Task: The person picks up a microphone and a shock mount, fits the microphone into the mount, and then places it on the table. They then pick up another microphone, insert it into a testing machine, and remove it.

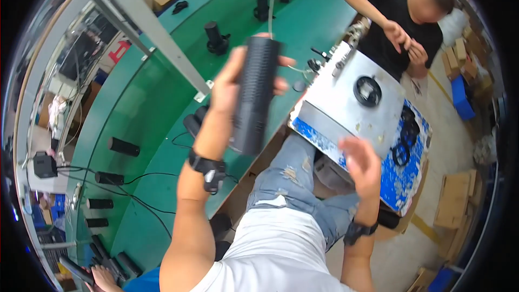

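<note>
My left hand [227, 84] is closed around a black cylindrical housing [258, 84] with a ribbed or perforated side, holding it tilted above the green bench. The housing's kind I cannot make out. To the right, my right hand [361, 165] is raised by the near edge of a silver metal box [338, 94]. Its fingers are loosely bent and apart, somewhat blurred, and nothing shows in them. A black ring-shaped part [367, 91] lies on top of that box. More dark cylinders [193, 125] lie on the bench, partly behind my left forearm.
The green conveyor belt [162, 75] curves leftward, carrying several black cylinders [123, 146] and upright black units [215, 38]. Cables [138, 197] cross it. A metal post [157, 32] stands at left. Black rings [401, 154] lie on a blue worn board [397, 184]. A co-worker [403, 21] sits at right.
</note>
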Tool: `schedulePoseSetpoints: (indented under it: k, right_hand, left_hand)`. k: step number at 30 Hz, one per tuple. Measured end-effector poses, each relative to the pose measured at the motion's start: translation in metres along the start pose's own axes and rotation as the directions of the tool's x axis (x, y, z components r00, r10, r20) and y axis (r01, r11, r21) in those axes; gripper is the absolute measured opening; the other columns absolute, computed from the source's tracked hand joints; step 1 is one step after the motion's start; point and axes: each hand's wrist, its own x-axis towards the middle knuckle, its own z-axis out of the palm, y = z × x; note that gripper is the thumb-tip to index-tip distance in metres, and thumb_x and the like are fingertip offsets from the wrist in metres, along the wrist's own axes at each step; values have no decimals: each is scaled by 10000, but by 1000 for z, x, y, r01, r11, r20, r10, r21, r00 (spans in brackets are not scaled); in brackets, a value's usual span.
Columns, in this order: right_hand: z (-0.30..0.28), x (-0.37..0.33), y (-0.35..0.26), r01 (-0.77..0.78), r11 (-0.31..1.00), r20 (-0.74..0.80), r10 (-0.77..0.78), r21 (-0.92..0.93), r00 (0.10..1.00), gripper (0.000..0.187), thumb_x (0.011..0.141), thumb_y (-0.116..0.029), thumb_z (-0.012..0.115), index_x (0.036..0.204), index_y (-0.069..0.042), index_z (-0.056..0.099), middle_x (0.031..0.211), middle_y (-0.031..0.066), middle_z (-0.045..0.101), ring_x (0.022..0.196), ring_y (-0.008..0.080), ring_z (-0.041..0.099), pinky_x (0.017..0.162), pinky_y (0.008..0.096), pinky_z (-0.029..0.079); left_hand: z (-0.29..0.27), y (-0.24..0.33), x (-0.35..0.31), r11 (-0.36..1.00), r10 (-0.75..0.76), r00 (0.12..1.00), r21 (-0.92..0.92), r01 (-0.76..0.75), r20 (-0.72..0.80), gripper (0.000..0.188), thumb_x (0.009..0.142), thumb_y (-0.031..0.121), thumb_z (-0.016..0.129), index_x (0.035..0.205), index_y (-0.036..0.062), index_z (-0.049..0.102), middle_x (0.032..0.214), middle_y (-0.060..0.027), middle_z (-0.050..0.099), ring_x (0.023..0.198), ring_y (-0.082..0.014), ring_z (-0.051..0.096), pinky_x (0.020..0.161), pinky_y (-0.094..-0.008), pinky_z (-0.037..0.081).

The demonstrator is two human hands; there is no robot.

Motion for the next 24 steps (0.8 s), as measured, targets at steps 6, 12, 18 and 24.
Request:
schedulePoseSetpoints:
  k: [6,12,18,24]
  right_hand:
    - [-29,61,-37,-145,867,106,107,476,989,588,846,-302,679,1269,47,467,951,89,576,771,114,543,697,268,465]
    - [-68,26,-19,238,954,-452,-135,180,882,586,880,-410,626,1245,31,501,1108,110,602,981,184,602,852,326,490]
    - [-82,20,-16,332,883,-668,-29,331,743,515,916,-397,573,1264,-32,467,1184,126,556,1070,221,565,947,361,456]
    - [-99,32,-10,381,704,-294,-250,599,923,787,763,-424,750,1335,-79,334,1207,94,474,1232,270,437,1057,394,376]
  left_hand:
    - [60,-141,30,949,-255,958,-157,274,128,438,1011,306,370,1365,49,375,1148,-139,572,840,-229,667,719,-347,576]
    - [84,-171,21,842,-510,835,-79,534,208,470,993,301,440,1374,37,361,1135,-124,584,837,-189,668,705,-278,552]
    - [55,-201,12,695,-627,663,-92,713,409,576,996,473,302,1306,5,432,1014,-167,634,629,-214,635,576,-277,530]
    - [66,-209,10,333,-700,549,-472,816,457,673,994,522,153,1253,-7,480,827,-185,659,487,-222,577,469,-259,468]
